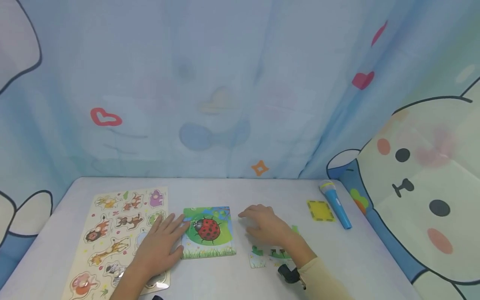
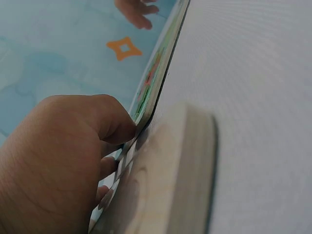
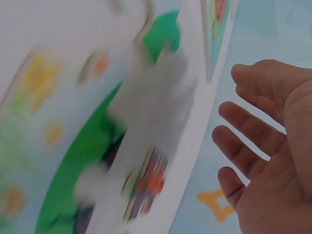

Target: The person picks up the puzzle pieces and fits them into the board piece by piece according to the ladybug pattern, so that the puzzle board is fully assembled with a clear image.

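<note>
Both hands lie spread: left hand flat against the ladybird puzzle, right hand holding nothing.

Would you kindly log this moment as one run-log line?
left hand: fingers rest on ladybird puzzle left edge | right hand: open, beside loose puzzle pieces | animal peg board: under left wrist | table

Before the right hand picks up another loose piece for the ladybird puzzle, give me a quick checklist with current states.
1. Left hand steadies the ladybird puzzle at its left edge: ok.
2. Right hand free, holding nothing: ok; fingers look relaxed.
3. Loose pieces within reach, by the right wrist: ok.
4. Puzzle flat on the table: ok in the head view.
5. Which gap is open: cannot tell.
6. Yellow square and blue microphone out of the way: ok.
</note>
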{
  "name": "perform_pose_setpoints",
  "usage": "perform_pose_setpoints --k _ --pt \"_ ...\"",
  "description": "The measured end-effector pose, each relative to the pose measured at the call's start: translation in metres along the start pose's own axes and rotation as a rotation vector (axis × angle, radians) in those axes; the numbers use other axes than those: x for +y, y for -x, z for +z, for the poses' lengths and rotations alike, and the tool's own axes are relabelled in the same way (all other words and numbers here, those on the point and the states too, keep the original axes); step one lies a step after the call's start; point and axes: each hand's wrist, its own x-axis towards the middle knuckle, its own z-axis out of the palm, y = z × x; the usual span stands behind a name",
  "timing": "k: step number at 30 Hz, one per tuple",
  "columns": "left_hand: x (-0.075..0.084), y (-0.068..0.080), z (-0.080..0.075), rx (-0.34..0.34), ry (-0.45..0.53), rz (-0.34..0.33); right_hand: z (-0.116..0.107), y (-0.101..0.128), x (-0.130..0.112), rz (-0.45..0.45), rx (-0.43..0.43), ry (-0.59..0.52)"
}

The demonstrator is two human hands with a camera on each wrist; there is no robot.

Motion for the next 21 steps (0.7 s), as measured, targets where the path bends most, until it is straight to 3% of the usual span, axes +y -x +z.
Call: perform_pose_setpoints --k 12,21 --pt "0.0 0.001 -0.001 -0.012 0.026 -0.015 -0.002 0.037 0.037 0.115 0.084 0.076" --pt "0.001 0.001 -0.001 -0.002 0.029 -0.016 -0.001 0.053 0.052 0.212 0.001 0.077"
